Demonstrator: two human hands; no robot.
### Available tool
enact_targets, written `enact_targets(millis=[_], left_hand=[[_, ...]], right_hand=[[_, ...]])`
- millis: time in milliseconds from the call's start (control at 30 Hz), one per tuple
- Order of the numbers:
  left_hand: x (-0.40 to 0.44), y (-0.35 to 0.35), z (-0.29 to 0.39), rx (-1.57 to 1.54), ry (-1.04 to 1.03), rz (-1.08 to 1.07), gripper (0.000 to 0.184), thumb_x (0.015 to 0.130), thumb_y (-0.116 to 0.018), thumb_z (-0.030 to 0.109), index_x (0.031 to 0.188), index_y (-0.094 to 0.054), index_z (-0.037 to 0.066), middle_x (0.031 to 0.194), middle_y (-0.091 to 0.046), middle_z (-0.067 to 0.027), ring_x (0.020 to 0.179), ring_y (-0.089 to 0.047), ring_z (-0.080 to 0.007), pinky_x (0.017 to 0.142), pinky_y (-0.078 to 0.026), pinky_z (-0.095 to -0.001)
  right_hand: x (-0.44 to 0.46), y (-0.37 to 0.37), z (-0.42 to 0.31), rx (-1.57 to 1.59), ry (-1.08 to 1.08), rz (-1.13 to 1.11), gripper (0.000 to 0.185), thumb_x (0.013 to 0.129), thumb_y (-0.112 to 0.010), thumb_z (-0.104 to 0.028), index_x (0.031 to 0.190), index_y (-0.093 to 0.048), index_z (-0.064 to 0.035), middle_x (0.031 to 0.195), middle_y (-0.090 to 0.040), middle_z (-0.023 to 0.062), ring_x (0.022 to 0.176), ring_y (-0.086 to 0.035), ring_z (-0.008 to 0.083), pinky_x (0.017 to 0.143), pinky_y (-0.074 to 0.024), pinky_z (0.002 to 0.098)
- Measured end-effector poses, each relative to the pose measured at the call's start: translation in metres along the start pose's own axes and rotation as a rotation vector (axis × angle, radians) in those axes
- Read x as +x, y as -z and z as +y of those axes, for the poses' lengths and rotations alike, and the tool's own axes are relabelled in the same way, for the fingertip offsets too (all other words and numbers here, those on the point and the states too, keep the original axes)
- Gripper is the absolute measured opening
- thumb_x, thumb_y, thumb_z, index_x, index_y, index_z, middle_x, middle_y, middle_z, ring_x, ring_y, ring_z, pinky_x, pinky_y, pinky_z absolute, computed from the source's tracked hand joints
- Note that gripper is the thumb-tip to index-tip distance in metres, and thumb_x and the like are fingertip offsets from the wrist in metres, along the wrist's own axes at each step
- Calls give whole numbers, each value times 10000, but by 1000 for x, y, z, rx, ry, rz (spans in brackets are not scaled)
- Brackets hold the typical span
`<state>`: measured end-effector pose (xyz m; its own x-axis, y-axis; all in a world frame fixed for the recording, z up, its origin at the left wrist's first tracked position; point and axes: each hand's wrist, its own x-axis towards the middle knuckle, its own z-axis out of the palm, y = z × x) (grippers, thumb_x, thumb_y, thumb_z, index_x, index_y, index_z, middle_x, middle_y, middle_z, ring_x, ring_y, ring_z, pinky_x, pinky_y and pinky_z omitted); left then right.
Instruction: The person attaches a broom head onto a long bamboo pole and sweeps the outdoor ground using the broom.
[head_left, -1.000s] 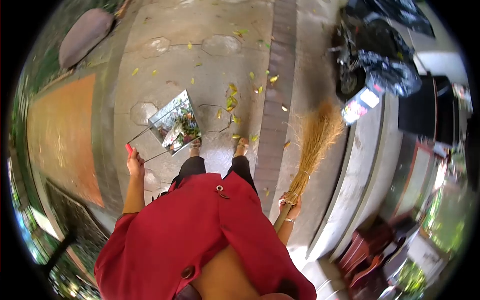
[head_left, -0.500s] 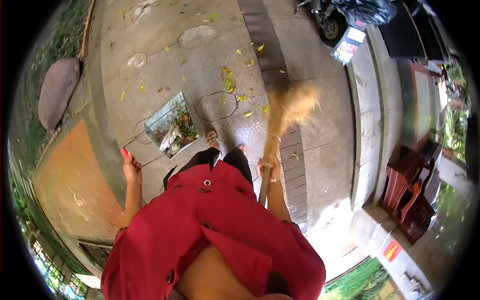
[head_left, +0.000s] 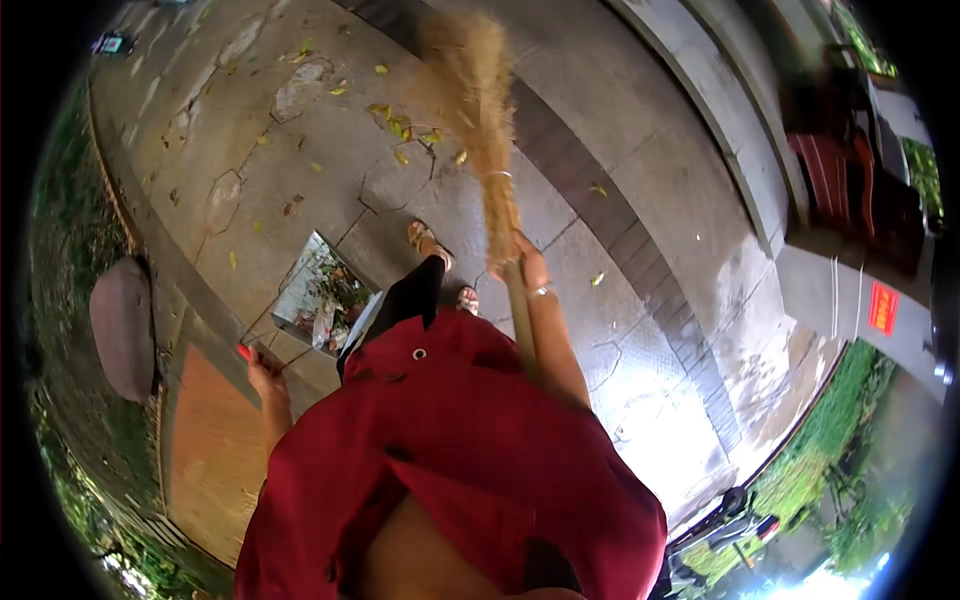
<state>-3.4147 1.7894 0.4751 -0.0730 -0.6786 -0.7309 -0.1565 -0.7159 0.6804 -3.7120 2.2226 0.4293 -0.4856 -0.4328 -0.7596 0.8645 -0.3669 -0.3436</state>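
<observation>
My right hand is wrapped round a straw broom just below its bound neck. The bristles reach up and forward over the paving and are smeared by motion; I cannot tell whether they touch the ground. My left hand grips the red end of a long-handled dustpan, which sits left of my feet. Inside the pan lie leaves and litter, with a crumpled whitish piece among them. Yellow fallen leaves are scattered on the ground ahead, near the bristles.
Concrete paving is crossed by a darker brick strip. A large boulder lies by the planted edge at left. Raised steps run along the right, with dark red wooden furniture beyond. Grass borders the lower right.
My view has turned to the right, and the motorbike at upper right has left it. The broom has swung from right of my feet to ahead of me. Both hands keep their hold.
</observation>
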Motion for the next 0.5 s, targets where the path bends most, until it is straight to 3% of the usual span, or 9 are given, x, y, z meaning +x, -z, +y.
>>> enact_targets(millis=[267, 400, 500], left_hand=[[1, 40, -5, -42, -78, -115, 299, 809, -514, 265, 596, -379, 104, 455, -229, 32, 372, -196, -99, 368, -193, -241], [-9, 40, -3, -51, -97, -105, 293, 800, -530, 263, 599, -387, 104, 452, -234, 32, 365, -194, -101, 372, -196, -239], [1, 43, 9, -57, -69, -198, 288, 790, -545, 262, 600, -396, 106, 445, -237, 37, 352, -190, -101, 372, -194, -237]], right_hand=[[-234, 157, 98, 606, 306, 531, 387, 761, -507, -361, 970, -478, -36, 813, -532, 119, 659, -506, 238, 525, -432, 327], [-315, 231, 163, 750, 330, 579, 419, 705, -540, -389, 943, -497, -47, 828, -533, 100, 692, -498, 232, 567, -444, 321], [-345, 244, 211, 843, 411, 708, 394, 687, -544, -376, 923, -517, -61, 830, -542, 75, 707, -499, 230, 581, -444, 331]])
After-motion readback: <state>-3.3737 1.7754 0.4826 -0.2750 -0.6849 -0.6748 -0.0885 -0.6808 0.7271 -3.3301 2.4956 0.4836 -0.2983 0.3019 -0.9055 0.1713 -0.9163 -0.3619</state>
